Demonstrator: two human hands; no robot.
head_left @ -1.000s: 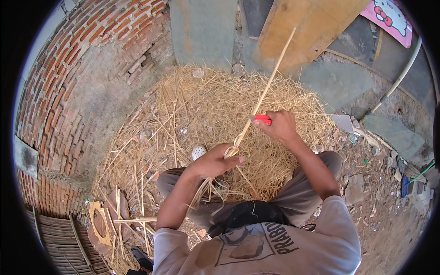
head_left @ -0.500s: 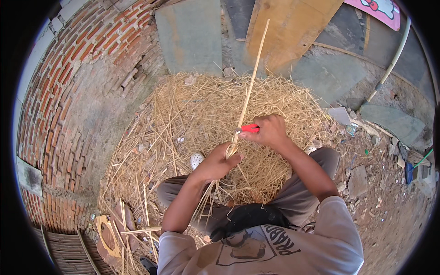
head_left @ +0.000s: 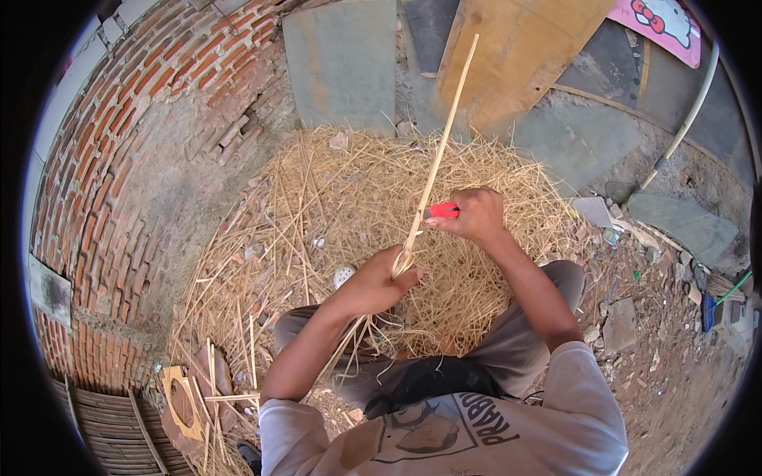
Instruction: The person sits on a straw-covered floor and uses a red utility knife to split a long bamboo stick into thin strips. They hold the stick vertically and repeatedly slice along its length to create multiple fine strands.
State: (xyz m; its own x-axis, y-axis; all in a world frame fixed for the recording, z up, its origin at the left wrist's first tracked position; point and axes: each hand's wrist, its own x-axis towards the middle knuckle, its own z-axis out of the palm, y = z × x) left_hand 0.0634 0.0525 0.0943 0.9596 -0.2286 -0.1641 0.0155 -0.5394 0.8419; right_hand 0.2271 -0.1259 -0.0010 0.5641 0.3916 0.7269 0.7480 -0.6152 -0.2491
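My left hand [head_left: 371, 282] is closed round a long, pale bamboo strip [head_left: 446, 141], which slants up and away toward the boards. At its lower end the strip splits into thin curling fibres [head_left: 356, 337] that hang below my left hand toward my lap. My right hand [head_left: 481, 214] grips a small red-handled knife [head_left: 443, 210], its short grey tip beside the strip, above my left hand. Whether the blade touches the strip is hard to make out.
A wide heap of straw-like shavings [head_left: 357, 190] covers the ground between my legs and beyond. A brick wall [head_left: 119, 190] stands at left, and leaning boards [head_left: 341, 71] at the back. Rubble [head_left: 623, 317] lies at right. Loose strips and a wooden piece with a round hole [head_left: 176, 382] lie lower left.
My right hand with the knife has moved slightly up and right, away from my left hand along the strip. My left hand keeps its hold.
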